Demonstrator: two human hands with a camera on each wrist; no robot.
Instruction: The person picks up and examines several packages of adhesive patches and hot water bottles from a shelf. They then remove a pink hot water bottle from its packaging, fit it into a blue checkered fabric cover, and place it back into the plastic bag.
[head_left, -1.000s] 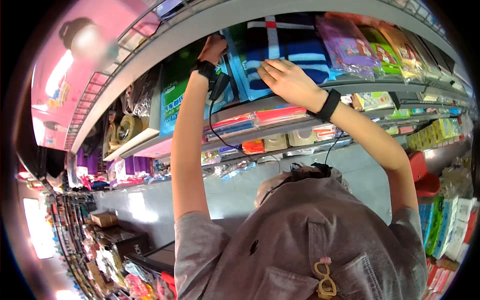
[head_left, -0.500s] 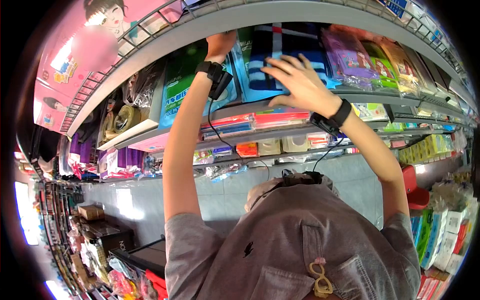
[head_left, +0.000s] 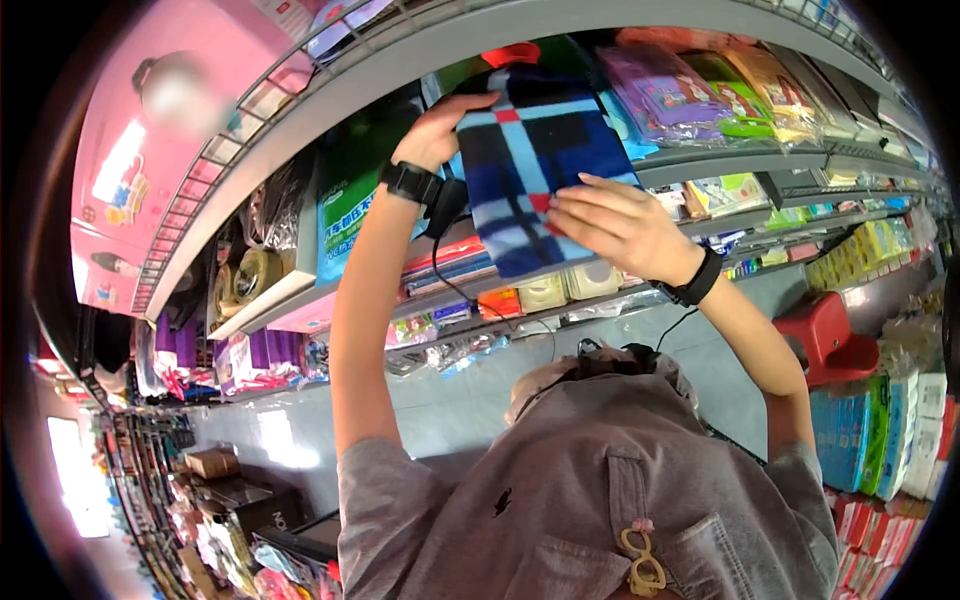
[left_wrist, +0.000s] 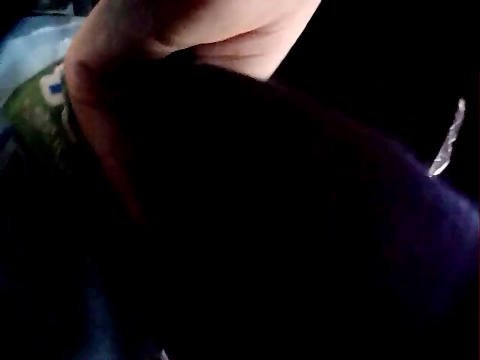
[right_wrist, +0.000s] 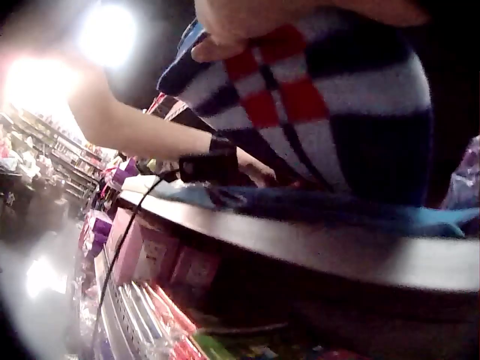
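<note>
A folded plaid cloth [head_left: 545, 150] in blue, black and red is tilted up off the shelf in the head view. At its far left corner my left hand [head_left: 432, 132] grips it, fingers partly hidden behind. My right hand [head_left: 630, 232] holds the near right part, its fingers lying across the top face. Seen by the right wrist camera, the cloth [right_wrist: 375, 90] bulges below my right hand [right_wrist: 300, 15], a digit pressing its face; my left hand [right_wrist: 256, 171] is beyond. The left wrist view is mostly dark, with my left hand [left_wrist: 202, 30] at the top.
Blue-green packages [head_left: 345, 200] lie on the shelf at left, purple [head_left: 665, 95] and green packs [head_left: 745, 98] at right. A wire rack [head_left: 200, 165] and shelf edge run above. Lower shelves hold packaged goods; a red stool [head_left: 825, 340] stands at right.
The plaid cloth has come up off the blue packages toward me, tilted. My left hand has moved onto its far left corner, and my right hand, spread before, now holds it lower down.
</note>
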